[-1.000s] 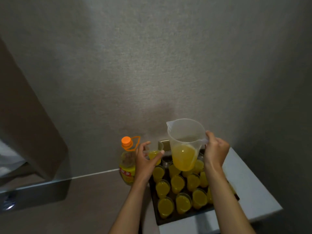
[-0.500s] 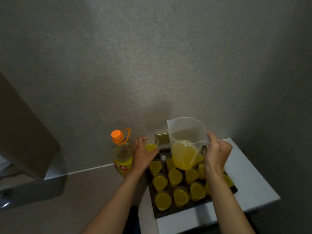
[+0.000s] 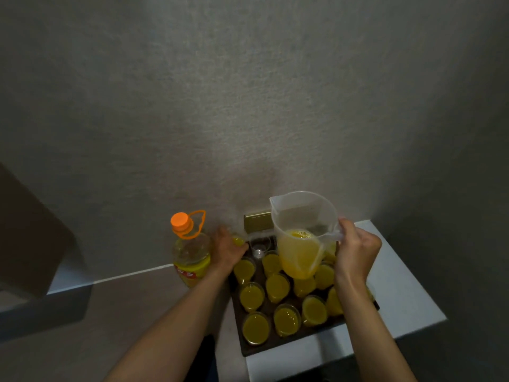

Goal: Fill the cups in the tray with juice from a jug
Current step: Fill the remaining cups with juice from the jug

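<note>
A: Status of hands? Right hand (image 3: 356, 249) grips the handle of the jug (image 3: 301, 238), fingers curled round it. Jug held above the far right of the tray (image 3: 249, 350), roughly upright, spout toward the left, juice in its lower half.

B: Left hand (image 3: 227, 250) is wrapped around a filled cup (image 3: 239, 241) at the tray's far-left corner. Cannot tell if that cup is seated on the tray or just above it.

A: Remaining target: 1 empty cup (image 3: 259, 248), clear, upright, far row, just right of the left hand and just left of the jug. The other cups visible in the tray look full.

B: Key relation, judged: the empty cup lies below and left of the spout, between the 2 hands. Left hand is nearer for lifting it; the jug need only tilt left. Tray sits on the white counter (image 3: 399, 285); juice bottle (image 3: 190, 252) stands left of it.
</note>
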The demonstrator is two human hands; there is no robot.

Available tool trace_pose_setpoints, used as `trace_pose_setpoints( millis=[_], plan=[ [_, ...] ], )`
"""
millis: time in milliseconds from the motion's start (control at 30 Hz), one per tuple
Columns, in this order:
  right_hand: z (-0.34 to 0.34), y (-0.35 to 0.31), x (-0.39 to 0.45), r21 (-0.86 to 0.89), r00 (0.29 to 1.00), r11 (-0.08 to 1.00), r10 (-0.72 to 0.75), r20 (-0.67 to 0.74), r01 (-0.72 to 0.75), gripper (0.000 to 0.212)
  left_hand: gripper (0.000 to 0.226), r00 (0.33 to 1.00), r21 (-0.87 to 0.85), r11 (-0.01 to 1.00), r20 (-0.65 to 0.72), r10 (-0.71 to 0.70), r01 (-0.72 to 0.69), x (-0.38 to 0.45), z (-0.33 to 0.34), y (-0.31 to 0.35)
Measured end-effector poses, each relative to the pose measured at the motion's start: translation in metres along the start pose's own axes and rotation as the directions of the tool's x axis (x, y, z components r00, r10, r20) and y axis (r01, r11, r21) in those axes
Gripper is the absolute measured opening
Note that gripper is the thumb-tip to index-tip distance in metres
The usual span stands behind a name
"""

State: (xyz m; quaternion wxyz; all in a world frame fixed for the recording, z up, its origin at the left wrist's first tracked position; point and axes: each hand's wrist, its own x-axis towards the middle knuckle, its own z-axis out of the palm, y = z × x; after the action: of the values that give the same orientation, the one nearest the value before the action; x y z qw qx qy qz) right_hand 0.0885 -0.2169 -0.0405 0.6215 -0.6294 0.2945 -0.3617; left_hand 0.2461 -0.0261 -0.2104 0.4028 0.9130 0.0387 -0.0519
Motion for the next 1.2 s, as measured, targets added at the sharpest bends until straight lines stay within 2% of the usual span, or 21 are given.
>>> trace_pose_setpoints(
  millis=[200, 433, 600, 800, 1067, 1200],
  plan=[
    [-0.004, 0.002, 0.010, -0.021, 1.000, 1.000, 0.022, -0.005, -0.022, 0.051, 0.091, 0.995, 0.058, 0.995, 0.049, -0.085, 0.082, 0.015, 0.018, -0.014],
    [-0.009, 0.004, 0.021, -0.036, 0.999, 0.998, 0.045, -0.025, -0.046, 0.051, 0.092, 0.985, 0.118, 0.986, 0.109, -0.133, 0.120, 0.013, 0.024, -0.011],
    [-0.008, 0.006, 0.024, -0.037, 0.996, 0.996, 0.081, -0.033, -0.082, 0.050, 0.089, 0.973, 0.119, 0.972, 0.082, -0.215, 0.204, 0.018, 0.032, -0.019],
    [-0.008, 0.007, 0.025, -0.042, 0.994, 0.993, 0.108, -0.024, -0.109, 0.046, 0.115, 0.962, 0.105, 0.964, 0.105, -0.253, 0.243, 0.024, 0.034, -0.020],
    [-0.009, 0.009, 0.025, -0.034, 0.993, 0.992, 0.118, -0.006, -0.118, 0.049, 0.125, 0.952, 0.117, 0.961, 0.150, -0.266, 0.250, 0.026, 0.025, -0.020],
    [-0.011, 0.011, 0.026, -0.035, 0.995, 0.994, 0.102, 0.012, -0.101, 0.048, 0.133, 0.955, 0.077, 0.963, 0.127, -0.266, 0.258, 0.042, 0.037, -0.037]
  ],
)
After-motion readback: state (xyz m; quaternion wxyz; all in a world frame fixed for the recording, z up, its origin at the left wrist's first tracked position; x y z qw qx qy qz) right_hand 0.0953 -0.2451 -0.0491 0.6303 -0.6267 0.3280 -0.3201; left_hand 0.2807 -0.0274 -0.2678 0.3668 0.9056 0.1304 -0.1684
